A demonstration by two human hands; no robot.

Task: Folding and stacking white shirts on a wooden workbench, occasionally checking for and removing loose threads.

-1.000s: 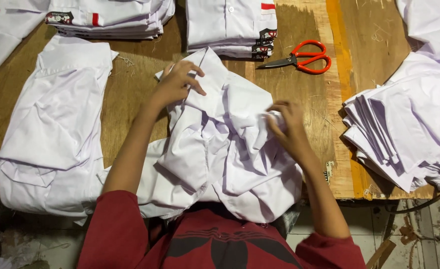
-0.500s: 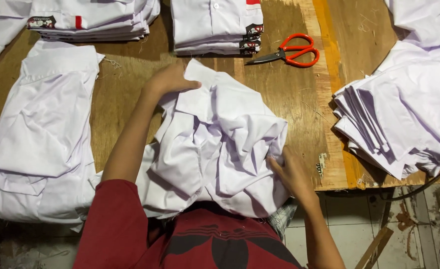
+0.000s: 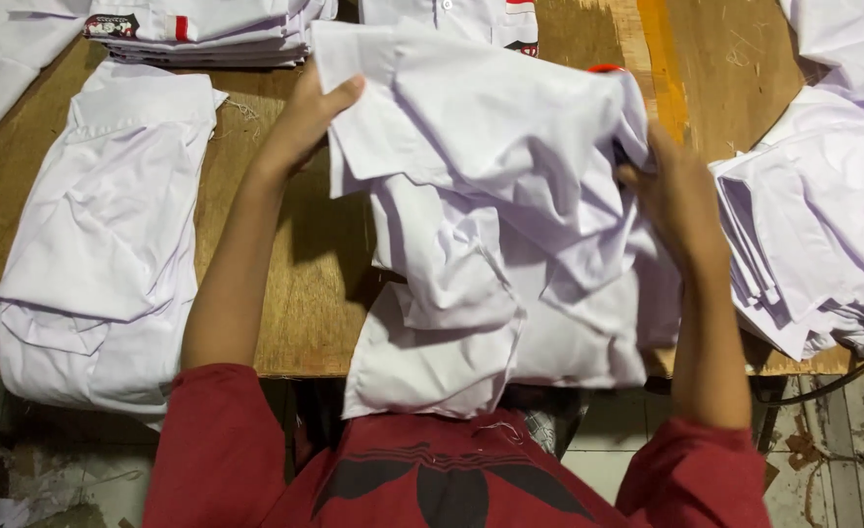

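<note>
1. Two hands lift one crumpled white shirt (image 3: 496, 215) off the desk (image 3: 295, 293), likely to shake it flat.
2. Left hand (image 3: 305, 122): fingers pinched shut on the shirt's upper left corner.
3. Right hand (image 3: 676, 196): fingers closed into the shirt's right edge.
4. Left of the shirt: folded shirt stack (image 3: 100, 235). Right of it: loose fanned pile (image 3: 823, 225), apart.

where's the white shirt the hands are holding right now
In the head view, the crumpled white shirt is lifted over the middle of the wooden table, gripped by the left hand and right hand.
</note>
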